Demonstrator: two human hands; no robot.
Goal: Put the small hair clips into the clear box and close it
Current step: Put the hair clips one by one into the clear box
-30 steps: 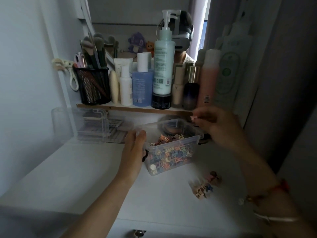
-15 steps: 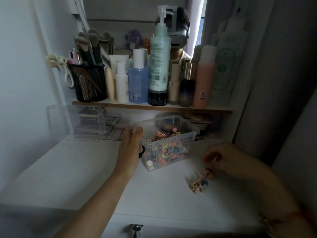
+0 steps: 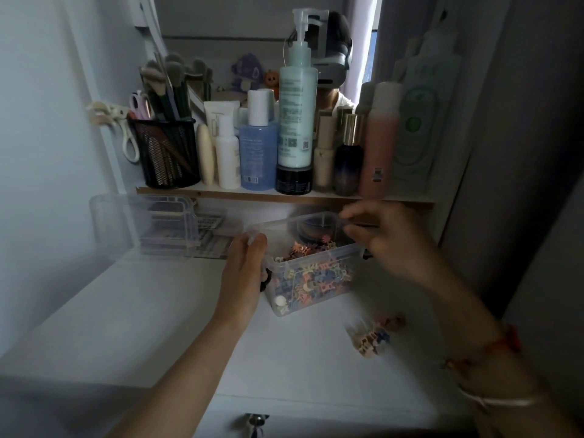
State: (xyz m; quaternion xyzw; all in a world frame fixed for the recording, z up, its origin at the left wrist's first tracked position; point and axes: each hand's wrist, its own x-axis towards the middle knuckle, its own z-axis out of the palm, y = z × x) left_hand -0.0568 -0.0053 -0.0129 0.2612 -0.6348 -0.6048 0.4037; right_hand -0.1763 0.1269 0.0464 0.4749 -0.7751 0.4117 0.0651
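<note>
The clear box (image 3: 316, 263) stands open on the white tabletop, partly filled with small colourful hair clips (image 3: 311, 279). My left hand (image 3: 245, 273) grips its left end, thumb up at the rim. My right hand (image 3: 384, 238) hovers over the box's far right corner. Its fingertips pinch together on what looks like a small clip, though blur hides it. A little pile of loose hair clips (image 3: 373, 338) lies on the table to the box's front right. No lid shows on the box.
Behind on the left stands a second clear plastic organiser (image 3: 145, 226). A wooden shelf (image 3: 284, 197) just above the box carries bottles and a black mesh brush holder (image 3: 167, 153). A drawer knob (image 3: 256, 420) sits below the table's front edge.
My right hand has risen from the loose pile on the table to the box's far right corner. My left hand has stayed on the box's left end.
</note>
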